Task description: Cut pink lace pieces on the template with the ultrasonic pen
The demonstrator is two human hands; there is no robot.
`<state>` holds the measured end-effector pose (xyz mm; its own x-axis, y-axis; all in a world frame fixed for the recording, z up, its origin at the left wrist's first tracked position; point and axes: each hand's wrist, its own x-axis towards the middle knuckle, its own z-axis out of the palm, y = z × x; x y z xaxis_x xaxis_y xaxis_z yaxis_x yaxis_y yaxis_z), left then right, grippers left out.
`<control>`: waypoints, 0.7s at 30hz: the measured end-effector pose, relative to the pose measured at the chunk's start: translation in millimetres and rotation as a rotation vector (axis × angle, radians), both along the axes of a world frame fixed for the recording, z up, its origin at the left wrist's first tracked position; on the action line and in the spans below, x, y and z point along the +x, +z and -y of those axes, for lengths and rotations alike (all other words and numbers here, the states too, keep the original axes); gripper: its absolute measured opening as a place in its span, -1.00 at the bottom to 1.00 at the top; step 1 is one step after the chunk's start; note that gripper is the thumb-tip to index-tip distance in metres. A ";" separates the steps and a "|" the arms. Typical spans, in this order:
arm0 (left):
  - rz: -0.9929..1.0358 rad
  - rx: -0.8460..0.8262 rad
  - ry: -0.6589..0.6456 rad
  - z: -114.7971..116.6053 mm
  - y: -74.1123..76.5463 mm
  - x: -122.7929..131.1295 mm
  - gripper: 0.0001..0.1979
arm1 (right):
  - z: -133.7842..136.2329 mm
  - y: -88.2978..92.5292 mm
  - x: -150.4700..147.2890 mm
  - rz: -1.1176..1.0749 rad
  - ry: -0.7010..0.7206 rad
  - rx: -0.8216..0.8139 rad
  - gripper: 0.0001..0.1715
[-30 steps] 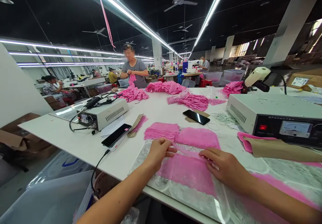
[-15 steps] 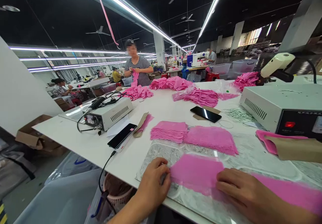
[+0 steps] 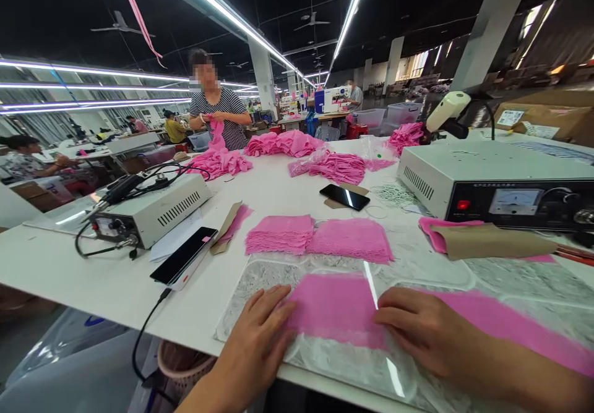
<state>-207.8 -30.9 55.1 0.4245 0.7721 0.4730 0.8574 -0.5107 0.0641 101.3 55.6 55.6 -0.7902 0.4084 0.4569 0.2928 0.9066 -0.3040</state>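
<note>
A pink lace piece [image 3: 336,308] lies flat on a clear patterned sheet [image 3: 260,274] at the near edge of the white table [image 3: 60,271]. My left hand [image 3: 257,336] rests flat on its left end, fingers stretched out. My right hand [image 3: 424,329] lies flat on its right side, fingers out. A long pink strip [image 3: 515,329] runs to the right past that hand. Two stacks of pink lace pieces [image 3: 320,237] sit just behind.
A small white machine with cables [image 3: 148,212] and a phone [image 3: 183,263] are at left; a larger white machine [image 3: 496,181] with a handheld tool [image 3: 448,111] stands at right. Another phone [image 3: 344,196] lies mid-table. A person [image 3: 218,113] across handles pink fabric beside pink piles [image 3: 283,144].
My hands drew a pink piece off the stacks toward me and laid it flat on the sheet. Both hands went from pinching to pressing flat. The view shifted left.
</note>
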 end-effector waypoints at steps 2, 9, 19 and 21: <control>-0.044 -0.035 -0.092 -6.1 2.2 7.4 -0.61 | -0.2 -0.6 4.3 -0.003 -0.035 -0.035 -0.64; -0.089 -0.161 -0.253 -22.7 7.8 37.3 -0.70 | 2.3 0.1 2.1 0.057 -0.040 0.016 -0.69; -0.142 -0.186 -0.289 -22.1 1.8 43.0 -0.71 | -2.2 -10.1 -4.2 0.075 -0.054 0.124 -0.74; -0.113 -0.174 -0.291 -22.1 -0.4 42.7 -0.72 | -1.5 -10.0 -5.7 0.048 -0.064 0.134 -0.75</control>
<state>-165.1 -8.9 54.7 0.6806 0.6759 0.2828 0.6843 -0.7243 0.0844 95.6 57.2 45.6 -0.7868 0.3962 0.4732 0.3624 0.9172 -0.1654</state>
